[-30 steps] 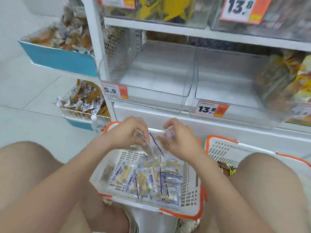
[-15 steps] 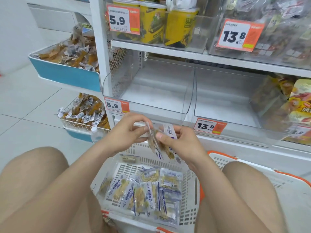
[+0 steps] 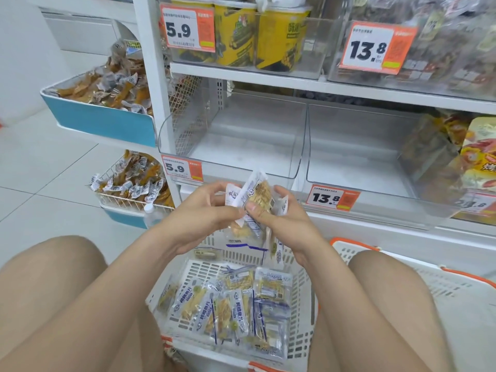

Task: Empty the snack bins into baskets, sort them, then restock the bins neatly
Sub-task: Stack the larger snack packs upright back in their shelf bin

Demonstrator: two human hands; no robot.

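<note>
My left hand and my right hand together hold a small bunch of clear snack packets with white and blue labels, above a white basket with an orange rim. Both thumbs pinch the packets from the front. Several more of the same packets lie flat in the basket's bottom. Right behind my hands stand two clear shelf bins: the left bin with a 5.9 tag and the right bin with a 13.8 tag. Nothing shows inside either bin.
A second white basket stands to the right behind my knee. Blue trays of brown snacks hang at the left, a wire basket below. Yellow tubs fill the upper shelf. Full bins sit at far right.
Both hands rose from the basket with the packets and gathered them into an upright bunch in front of the bins. The view tilted upward.
</note>
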